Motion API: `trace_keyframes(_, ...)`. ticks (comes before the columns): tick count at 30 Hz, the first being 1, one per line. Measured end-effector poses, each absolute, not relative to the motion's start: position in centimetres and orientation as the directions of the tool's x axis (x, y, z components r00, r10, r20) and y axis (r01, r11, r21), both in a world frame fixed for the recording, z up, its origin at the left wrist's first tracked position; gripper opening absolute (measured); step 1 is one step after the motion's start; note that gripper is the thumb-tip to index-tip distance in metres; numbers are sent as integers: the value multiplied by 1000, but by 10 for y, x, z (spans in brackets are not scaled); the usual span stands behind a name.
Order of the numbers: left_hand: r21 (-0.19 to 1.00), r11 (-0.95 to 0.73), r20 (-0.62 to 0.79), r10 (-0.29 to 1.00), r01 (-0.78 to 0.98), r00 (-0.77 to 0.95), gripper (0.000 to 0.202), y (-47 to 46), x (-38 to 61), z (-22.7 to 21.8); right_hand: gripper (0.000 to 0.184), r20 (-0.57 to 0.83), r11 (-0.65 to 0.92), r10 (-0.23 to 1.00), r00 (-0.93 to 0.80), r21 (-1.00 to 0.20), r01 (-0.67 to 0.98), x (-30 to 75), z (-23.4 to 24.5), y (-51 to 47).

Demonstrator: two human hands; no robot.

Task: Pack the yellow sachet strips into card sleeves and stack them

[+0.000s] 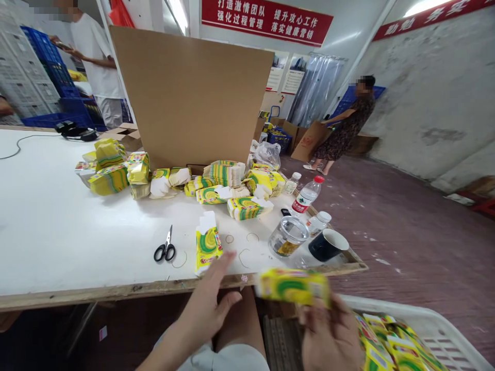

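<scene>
My right hand (330, 335) grips a yellow and green packet (293, 286), blurred by motion, just above the white crate (444, 332) at my right. My left hand (209, 301) is open, fingers stretched toward the front edge of the white table (58, 232). It is nearest to a flat yellow and green pack (208, 245) lying on the table. Black-handled scissors (165, 249) lie left of that pack. Several more yellow packs (220, 180) are piled further back, in front of an upright cardboard sheet (189, 98).
A glass jar (288, 236), a dark cup (328, 245) and a water bottle (307, 196) stand at the table's right end. The white crate holds several yellow packs (390, 345). One person (95, 62) stands at the back left near blue crates (58, 77), another person (344, 129) at the back right.
</scene>
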State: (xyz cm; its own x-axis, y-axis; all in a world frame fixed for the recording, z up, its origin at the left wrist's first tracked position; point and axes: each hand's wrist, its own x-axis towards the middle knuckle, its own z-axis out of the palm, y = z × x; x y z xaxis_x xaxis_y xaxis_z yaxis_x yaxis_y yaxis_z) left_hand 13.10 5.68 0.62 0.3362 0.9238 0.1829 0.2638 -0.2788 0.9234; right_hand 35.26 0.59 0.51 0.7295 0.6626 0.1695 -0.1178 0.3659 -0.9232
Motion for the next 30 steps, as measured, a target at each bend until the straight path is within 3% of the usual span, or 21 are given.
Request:
trace_keyframes(2,820,-294,190,949,491,251,69,68,122,-4,22,117,495,499,859,-852,-172,371,1,1)
trace_keyframes(3,773,-287,187,955,565,230,70,73,119,-10,22,88,502,503,860,-840,-208,375,-2,1)
trace_keyframes(6,695,-313,184,948,647,261,72,78,116,-20,31,12,245,732,682,-938,-246,359,-17,9)
trace_keyframes(8,687,-343,180,935,641,306,73,76,118,-19,35,-40,32,862,506,-991,-132,331,-26,25)
trace_keyframes(10,693,-354,169,927,628,335,74,74,120,-15,41,-19,-33,930,367,-999,32,300,-31,48)
trace_keyframes(15,721,-369,177,916,587,359,70,75,113,-8,31,90,33,948,305,-982,187,256,-31,100)
trace_keyframes(22,748,-344,177,928,567,329,62,80,105,-15,10,212,103,926,312,-938,332,251,-27,100)
trace_keyframes(30,791,-355,236,929,498,286,51,80,105,-18,14,215,120,915,342,-953,279,249,-19,95)
